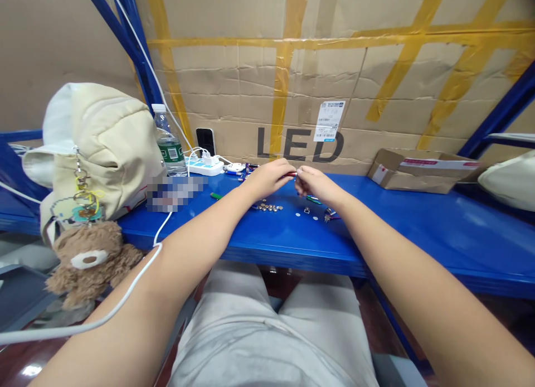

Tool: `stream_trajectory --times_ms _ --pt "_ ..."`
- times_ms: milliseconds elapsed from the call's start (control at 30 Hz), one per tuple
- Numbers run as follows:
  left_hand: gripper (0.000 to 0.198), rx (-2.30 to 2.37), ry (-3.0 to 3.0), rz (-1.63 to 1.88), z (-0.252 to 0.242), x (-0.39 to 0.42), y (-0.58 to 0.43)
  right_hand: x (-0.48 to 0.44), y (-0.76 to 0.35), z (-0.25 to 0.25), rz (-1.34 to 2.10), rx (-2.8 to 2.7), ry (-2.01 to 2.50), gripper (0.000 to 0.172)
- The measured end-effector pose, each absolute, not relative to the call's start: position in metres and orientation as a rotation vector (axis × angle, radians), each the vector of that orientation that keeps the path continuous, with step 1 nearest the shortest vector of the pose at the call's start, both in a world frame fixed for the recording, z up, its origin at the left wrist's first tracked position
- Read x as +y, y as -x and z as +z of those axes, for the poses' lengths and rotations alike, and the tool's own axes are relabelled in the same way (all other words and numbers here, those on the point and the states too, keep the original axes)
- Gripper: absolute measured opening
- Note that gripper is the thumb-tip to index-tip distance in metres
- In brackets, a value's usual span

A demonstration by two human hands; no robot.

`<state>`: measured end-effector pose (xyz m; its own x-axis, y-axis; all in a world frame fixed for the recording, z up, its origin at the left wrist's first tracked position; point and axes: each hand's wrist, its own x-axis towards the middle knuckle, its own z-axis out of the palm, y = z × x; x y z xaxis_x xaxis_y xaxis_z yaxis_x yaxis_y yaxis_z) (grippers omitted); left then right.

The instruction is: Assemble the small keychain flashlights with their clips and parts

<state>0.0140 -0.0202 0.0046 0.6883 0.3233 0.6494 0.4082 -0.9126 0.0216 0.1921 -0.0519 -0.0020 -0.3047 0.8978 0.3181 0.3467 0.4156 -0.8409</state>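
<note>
Above the blue tabletop (251, 231), my left hand (270, 178) is closed on a slim red piece (291, 174), its kind too small to tell. Fingers pinched, my right hand (312, 183) meets the red piece at its right end; what else it may hold is hidden. Below the hands lies a cluster of small round metallic pieces (270, 207). Nearer the right hand are a green item (313, 199), a small metal clip-like part (307, 210), pale discs (315, 218) and a few metal parts (329, 214). Another green item (215, 196) lies left of the left hand.
A cream backpack (108, 147) with a teddy bear (92, 259) and a water bottle (169, 144) stand at left. Behind are a white power strip (209, 167) and a phone (205, 141). A white cable (156, 245) crosses my left forearm. An open cardboard box (418, 172) sits at right.
</note>
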Motion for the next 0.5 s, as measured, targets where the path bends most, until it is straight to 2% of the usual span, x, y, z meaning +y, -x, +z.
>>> stream_trajectory --times_ms 167,500 --pt "0.032 -0.632 2.553 -0.999 0.007 -0.026 -0.014 -0.054 -0.184 -0.003 0.99 -1.69 0.959 0.029" --pt "0.022 -0.612 2.707 -1.256 0.005 -0.022 -0.015 -0.063 -0.184 0.002 0.499 -1.888 1.072 0.037"
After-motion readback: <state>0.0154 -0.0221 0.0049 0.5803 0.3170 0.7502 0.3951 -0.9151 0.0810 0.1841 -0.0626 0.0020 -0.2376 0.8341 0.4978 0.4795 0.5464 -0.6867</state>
